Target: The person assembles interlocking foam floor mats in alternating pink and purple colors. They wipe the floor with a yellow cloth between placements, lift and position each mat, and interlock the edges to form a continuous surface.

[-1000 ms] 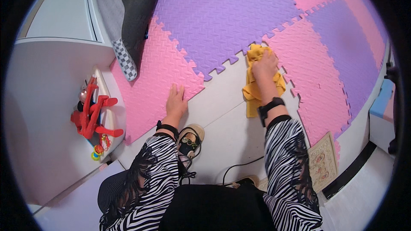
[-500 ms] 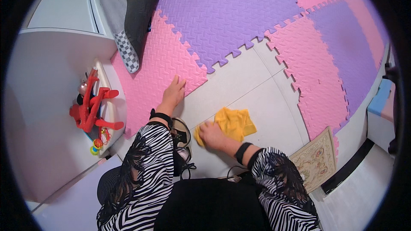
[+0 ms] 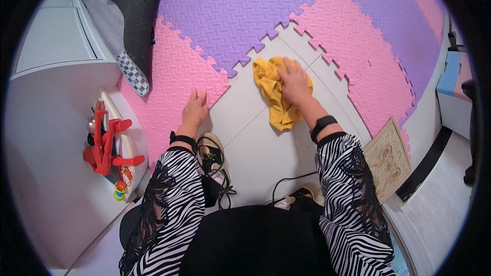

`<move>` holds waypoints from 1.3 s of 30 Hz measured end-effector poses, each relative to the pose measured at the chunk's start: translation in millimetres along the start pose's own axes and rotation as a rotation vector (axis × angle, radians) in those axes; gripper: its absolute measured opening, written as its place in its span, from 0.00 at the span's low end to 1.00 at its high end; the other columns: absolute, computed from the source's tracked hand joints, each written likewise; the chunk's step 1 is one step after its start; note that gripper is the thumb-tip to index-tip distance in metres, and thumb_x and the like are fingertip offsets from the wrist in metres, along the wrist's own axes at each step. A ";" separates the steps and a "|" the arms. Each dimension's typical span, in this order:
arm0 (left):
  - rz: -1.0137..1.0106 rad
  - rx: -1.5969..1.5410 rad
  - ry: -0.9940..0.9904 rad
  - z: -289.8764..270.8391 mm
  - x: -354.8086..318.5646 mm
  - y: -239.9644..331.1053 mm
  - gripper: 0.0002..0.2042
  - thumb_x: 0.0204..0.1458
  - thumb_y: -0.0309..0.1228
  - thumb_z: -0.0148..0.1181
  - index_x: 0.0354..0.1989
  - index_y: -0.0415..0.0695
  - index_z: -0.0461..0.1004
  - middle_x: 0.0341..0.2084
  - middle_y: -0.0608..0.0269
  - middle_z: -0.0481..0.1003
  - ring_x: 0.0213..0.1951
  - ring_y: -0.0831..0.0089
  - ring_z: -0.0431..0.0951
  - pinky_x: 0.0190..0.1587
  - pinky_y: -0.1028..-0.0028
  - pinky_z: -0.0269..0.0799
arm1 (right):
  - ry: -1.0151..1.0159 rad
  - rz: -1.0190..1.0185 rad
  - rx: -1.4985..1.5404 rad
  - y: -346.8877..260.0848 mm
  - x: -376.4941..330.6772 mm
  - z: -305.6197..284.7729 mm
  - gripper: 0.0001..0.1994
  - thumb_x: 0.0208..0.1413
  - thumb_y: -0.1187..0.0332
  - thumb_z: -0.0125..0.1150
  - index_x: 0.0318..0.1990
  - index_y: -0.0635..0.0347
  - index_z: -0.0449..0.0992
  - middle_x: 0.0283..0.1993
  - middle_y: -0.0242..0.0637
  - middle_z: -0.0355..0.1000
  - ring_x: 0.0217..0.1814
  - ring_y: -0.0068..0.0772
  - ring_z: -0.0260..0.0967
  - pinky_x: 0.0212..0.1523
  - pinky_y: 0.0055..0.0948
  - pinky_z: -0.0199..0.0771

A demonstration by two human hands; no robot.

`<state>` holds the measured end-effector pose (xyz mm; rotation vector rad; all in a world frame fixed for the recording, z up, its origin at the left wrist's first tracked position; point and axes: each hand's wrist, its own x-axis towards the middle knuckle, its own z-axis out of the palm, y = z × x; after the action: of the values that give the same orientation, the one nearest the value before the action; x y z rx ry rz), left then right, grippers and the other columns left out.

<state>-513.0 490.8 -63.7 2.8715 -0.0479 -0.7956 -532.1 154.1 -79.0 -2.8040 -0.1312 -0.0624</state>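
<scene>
Head view: right hand point(image 3: 294, 83), fingers spread flat, presses a yellow cloth point(image 3: 276, 94) against bare floor point(image 3: 255, 143); left hand point(image 3: 194, 110) (fingers open) braces on a pink foam mat point(image 3: 169, 82).

Cloth point(image 3: 276, 97) on bare floor tiles point(image 3: 255, 148), right hand point(image 3: 294, 83) on top of it. Left hand point(image 3: 194, 110) to its left, flat on foam mat point(image 3: 174, 79) edge. Mats ahead and right. Toy point(image 3: 105, 145) on shelf far left. Small rug point(image 3: 388, 158) right. Shoe point(image 3: 210, 154) behind left hand.
</scene>
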 end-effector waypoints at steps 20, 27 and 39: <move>0.124 0.087 0.198 -10.1 -3.2 23.8 0.16 0.46 0.29 0.52 0.46 0.48 0.72 0.47 0.52 0.67 0.50 0.57 0.68 0.49 0.61 0.67 | -0.287 -0.207 0.103 -111.9 4.3 27.8 0.16 0.42 0.69 0.54 0.43 0.57 0.69 0.39 0.39 0.66 0.41 0.42 0.65 0.40 0.38 0.64; 0.459 0.122 0.374 11.8 35.0 96.8 0.04 0.44 0.25 0.54 0.26 0.39 0.74 0.26 0.51 0.72 0.29 0.54 0.74 0.30 0.60 0.72 | -0.159 -0.307 0.337 -63.0 -76.6 11.9 0.25 0.36 0.67 0.59 0.48 0.54 0.68 0.43 0.37 0.65 0.42 0.40 0.63 0.39 0.37 0.61; 0.347 0.310 0.167 5.5 45.6 121.2 0.06 0.42 0.24 0.54 0.29 0.39 0.75 0.29 0.51 0.73 0.35 0.56 0.76 0.40 0.63 0.73 | -0.060 -0.247 0.420 -58.8 -79.7 9.9 0.26 0.31 0.67 0.62 0.46 0.51 0.69 0.40 0.34 0.65 0.42 0.38 0.64 0.38 0.36 0.61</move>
<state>-475.2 367.1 -71.7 3.0678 -0.6838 -0.5176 -616.8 206.0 -74.0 -2.3584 -0.4492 -0.0065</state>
